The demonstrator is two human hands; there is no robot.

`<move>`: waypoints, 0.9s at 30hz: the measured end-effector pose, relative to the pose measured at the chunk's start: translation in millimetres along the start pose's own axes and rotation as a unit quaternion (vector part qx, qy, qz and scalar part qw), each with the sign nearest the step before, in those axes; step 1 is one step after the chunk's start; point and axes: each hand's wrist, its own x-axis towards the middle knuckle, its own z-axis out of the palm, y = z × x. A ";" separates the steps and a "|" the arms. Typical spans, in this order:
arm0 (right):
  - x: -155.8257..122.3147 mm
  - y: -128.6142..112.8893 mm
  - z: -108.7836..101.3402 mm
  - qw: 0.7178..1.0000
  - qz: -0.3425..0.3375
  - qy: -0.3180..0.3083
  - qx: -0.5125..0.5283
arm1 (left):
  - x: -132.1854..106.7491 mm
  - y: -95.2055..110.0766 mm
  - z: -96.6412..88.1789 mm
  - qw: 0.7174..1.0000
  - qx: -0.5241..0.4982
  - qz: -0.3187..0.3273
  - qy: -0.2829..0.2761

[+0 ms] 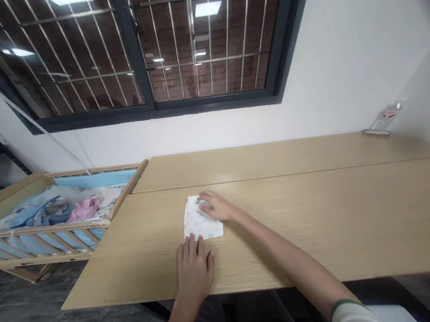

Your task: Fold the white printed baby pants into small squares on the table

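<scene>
A small white cloth (200, 221) with a faint print lies flat on the wooden table, its outline roughly four-sided and folded-looking. My left hand (195, 268) rests palm down at its near edge, fingers stretched forward with the tips touching the cloth. Over the cloth's upper right part lies my right hand (215, 205), reaching in from the right with its fingers spread and slightly bent. Neither hand appears to grip the cloth. Part of its right side is hidden under the right hand.
The light wooden table (321, 221) has a seam across its back part. A clear plastic bottle (385, 118) stands at the far right corner. To the left is a wooden crib (53, 230) holding blue bedding and a pink cloth (84, 209). A barred window (209, 102) is behind.
</scene>
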 end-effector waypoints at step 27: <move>-105.2 -48.2 -7.9 0.996 -0.007 0.001 -0.087 | 25.3 -67.0 -13.6 0.982 -0.162 0.056 -0.078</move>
